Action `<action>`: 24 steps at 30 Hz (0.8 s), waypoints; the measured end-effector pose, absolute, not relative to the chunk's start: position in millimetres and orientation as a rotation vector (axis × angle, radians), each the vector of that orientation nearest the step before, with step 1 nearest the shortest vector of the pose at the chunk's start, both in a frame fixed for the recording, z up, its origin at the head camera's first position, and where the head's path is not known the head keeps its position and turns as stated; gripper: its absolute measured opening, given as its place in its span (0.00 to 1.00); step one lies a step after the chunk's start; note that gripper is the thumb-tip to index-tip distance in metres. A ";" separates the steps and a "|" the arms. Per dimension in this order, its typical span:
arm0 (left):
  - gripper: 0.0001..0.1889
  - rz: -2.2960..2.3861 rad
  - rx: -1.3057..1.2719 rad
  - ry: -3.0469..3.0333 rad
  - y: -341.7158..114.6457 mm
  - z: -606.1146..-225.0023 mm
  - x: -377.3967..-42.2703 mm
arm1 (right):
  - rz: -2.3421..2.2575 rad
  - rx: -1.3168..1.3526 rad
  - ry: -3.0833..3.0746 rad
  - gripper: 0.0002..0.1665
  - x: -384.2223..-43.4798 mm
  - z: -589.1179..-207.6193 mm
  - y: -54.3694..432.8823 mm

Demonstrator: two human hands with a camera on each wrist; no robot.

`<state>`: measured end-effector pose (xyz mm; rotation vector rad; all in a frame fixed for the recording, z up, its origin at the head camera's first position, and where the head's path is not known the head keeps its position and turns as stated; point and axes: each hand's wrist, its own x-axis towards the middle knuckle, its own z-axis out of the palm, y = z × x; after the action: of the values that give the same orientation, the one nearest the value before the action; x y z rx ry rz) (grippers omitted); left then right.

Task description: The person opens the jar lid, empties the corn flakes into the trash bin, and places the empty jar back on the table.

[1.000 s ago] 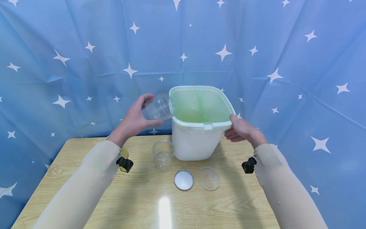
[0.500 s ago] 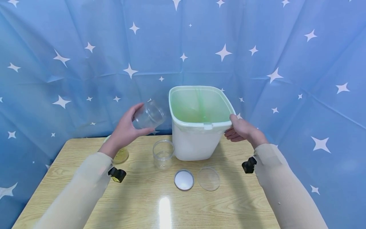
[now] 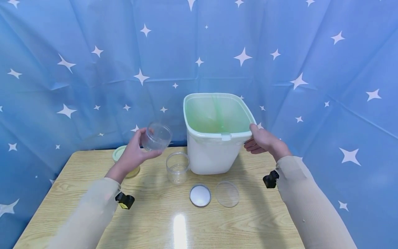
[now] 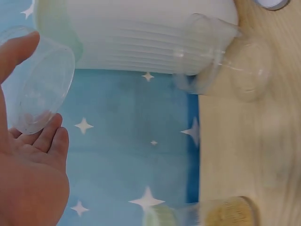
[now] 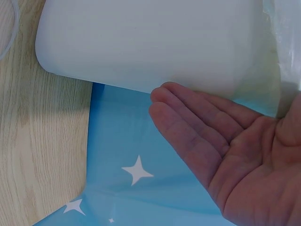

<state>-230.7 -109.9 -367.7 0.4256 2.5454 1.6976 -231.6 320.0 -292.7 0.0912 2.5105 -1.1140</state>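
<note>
My left hand [image 3: 133,154] holds a clear plastic jar [image 3: 160,136], tilted, in the air left of the bin. Thumb and fingers lie on either side of the jar [image 4: 44,89] in the left wrist view, and no contents show in it. A tall white bin [image 3: 211,155] with a pale green rim stands uncovered at the back of the table. At its front right corner, my right hand [image 3: 264,140] holds the rim, thumb on top and fingers below. Those fingers [image 5: 188,141] extend along the bin's outer wall in the right wrist view; the thumb is mostly hidden there.
A second clear jar [image 3: 177,167] stands by the bin's left side. In front lie a silver-edged white lid [image 3: 200,195] and a clear disc [image 3: 227,194]. Behind my left wrist is a green-lidded jar [image 3: 119,152] with yellow contents. A starry blue curtain [image 3: 124,52] hangs behind.
My left hand has drawn the clear jar leftward and down, away from the bin's rim, turning its tilt. The green-lidded jar shows more. My right hand and the bin keep their places.
</note>
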 end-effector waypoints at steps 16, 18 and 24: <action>0.50 1.771 0.267 2.501 -116.2 -448.1 -220.6 | -1.129 0.096 2.512 0.48 -229.2 -292.1 322.1; 0.49 1.817 0.229 2.457 -116.5 -457.3 -218.7 | -1.131 0.101 2.516 0.48 -229.3 -292.2 321.8; 0.50 1.851 0.112 2.374 -118.2 -478.1 -215.5 | -1.139 0.083 2.533 0.47 -229.8 -293.6 320.4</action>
<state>-215.5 -118.2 -478.1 0.1115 2.3744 1.8514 -229.8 320.4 -293.6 0.0831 2.5327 -1.1393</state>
